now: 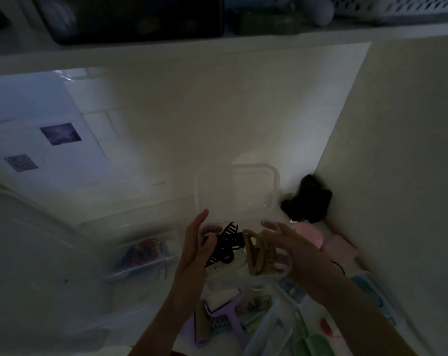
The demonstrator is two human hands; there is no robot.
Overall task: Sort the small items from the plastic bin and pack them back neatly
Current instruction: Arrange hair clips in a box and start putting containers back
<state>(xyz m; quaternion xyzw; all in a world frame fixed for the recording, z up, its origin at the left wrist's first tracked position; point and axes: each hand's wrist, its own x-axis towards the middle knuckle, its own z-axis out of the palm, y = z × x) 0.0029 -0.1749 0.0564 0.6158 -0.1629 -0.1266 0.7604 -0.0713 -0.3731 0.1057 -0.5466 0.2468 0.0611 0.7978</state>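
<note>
Holding a black claw clip (224, 244) against its curled fingers, the left hand (196, 249) faces the right hand (288, 249), which grips a tan claw clip (255, 253). Both hover over a white surface (151, 206), just in front of a clear plastic bin (274, 183) standing near its right rear corner. Dim light blurs what seems a white comb (224, 267) beneath the clips.

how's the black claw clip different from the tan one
The black clip is dark and shows a row of thin teeth; the tan clip is pale brown with a looped, open-frame body. The black clip sits by the left hand, the tan clip in front of the right hand. The black one's teeth point up and away; the tan one's prongs point right. Both are hair claw clips held up between the hands.
</note>
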